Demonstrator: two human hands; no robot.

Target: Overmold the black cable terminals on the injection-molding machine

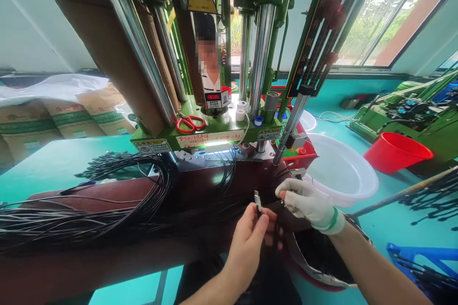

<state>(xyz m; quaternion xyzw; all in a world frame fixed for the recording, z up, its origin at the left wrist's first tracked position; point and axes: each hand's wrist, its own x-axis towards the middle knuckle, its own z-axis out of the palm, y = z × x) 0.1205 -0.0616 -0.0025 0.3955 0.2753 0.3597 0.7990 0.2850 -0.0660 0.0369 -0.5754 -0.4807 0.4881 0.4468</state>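
Note:
My bare left hand (248, 238) pinches a black cable just below its small, flat metal plug (257, 201), which points upward. Close by on the right, my right hand (309, 204), in a white glove with a green cuff band, has its thumb and fingers pressed together. A small dark piece with a glint of metal shows at those fingertips, too small to name. Both hands are above the front edge of a dark red-brown bench (143, 257). A large bundle of black cables (118, 209) lies on it to the left.
A green press (153, 132) with steel columns stands ahead, red-handled scissors (191, 124) on its ledge. More cables (229, 167) lie under its lit gap. To the right are a white tub (339, 167), a red bucket (397, 152) and a lined container (322, 267).

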